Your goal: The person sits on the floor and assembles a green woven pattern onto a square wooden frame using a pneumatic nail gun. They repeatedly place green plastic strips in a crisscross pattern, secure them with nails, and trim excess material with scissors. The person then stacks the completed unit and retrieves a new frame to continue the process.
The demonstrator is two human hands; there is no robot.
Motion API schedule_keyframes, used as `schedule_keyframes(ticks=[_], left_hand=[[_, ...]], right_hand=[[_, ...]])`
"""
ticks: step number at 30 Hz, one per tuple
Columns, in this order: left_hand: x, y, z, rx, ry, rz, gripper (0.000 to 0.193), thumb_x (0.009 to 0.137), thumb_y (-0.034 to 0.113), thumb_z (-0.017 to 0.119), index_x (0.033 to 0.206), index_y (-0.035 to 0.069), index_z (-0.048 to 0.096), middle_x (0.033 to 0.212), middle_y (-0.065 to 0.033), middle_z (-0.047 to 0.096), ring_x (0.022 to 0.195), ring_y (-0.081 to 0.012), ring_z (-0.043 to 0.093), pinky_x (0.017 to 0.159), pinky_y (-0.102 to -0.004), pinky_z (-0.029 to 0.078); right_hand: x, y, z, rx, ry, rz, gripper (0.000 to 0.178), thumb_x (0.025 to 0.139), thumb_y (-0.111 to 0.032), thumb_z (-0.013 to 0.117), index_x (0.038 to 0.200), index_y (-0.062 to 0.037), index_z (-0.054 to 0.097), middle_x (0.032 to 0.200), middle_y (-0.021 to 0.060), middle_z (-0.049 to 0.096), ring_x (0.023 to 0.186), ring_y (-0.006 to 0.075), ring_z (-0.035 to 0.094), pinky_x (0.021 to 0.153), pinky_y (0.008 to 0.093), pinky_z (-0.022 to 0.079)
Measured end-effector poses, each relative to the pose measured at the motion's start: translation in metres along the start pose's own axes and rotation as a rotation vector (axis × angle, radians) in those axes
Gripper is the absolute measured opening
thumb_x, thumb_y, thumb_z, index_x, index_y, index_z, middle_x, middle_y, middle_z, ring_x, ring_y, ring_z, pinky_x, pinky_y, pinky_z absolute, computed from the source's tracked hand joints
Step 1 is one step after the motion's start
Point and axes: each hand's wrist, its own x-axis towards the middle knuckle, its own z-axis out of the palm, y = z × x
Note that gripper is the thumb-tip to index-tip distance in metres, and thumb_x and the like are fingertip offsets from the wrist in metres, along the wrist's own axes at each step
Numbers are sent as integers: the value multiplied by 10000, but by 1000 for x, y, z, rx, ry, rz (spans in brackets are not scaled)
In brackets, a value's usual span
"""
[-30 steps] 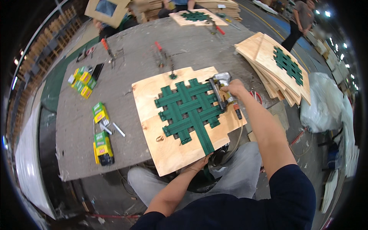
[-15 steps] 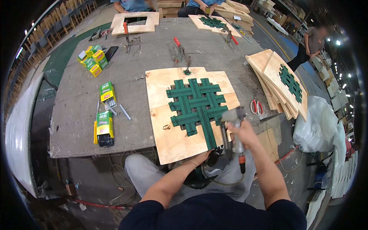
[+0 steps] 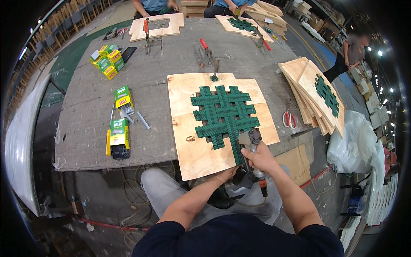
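Observation:
A pale plywood panel point(image 3: 185, 156) lies on the table in front of me, its near edge over my lap. Green webbing straps point(image 3: 222, 112) are woven across its cut-out; one long strap point(image 3: 233, 143) runs down to the near edge. My left hand point(image 3: 230, 172) is closed at that edge on the strap's lower end, its fingers partly hidden by the panel. With my right hand point(image 3: 263, 159) I grip a pneumatic staple gun point(image 3: 253, 138), its head over the panel beside the long strap. A red-handled clamp point(image 3: 209, 55) presses the panel's far edge.
Left on the table are green-and-yellow staple boxes point(image 3: 121, 97), loose staple strips point(image 3: 143, 120) and a phone point(image 3: 120, 151). Red-handled scissors point(image 3: 289, 120) lie right, near stacked panels point(image 3: 306, 92). Two co-workers sit opposite with panels point(image 3: 156, 28). An air hose point(image 3: 246, 204) trails below the gun.
My right hand has brought the staple gun left and down, closer to the long strap near the panel's edge. My left hand stays at the strap end. The view has shifted slightly.

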Motion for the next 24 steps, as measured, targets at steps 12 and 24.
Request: schedule_keyframes(ticks=[12, 24], left_hand=[[-7, 8, -6, -64, -69, -87, 329, 955, 262, 565, 1210, 64, 630, 1168, -225, 647, 1121, -426, 605, 981, -514, 468], [5, 87, -80, -1157, -134, -738, 364, 1086, 288, 471, 1174, -29, 626, 915, -114, 735, 746, -133, 685, 680, -302, 564]], right_hand=[[-3, 4, 6, -9, -43, -30, 370, 935, -125, 704, 1230, 2, 521, 842, 39, 644, 497, 110, 551, 454, 286, 448], [-41, 42, -51, 292, 133, -76, 280, 961, -132, 676, 1199, -38, 564, 812, 30, 627, 509, 105, 567, 446, 265, 428]])
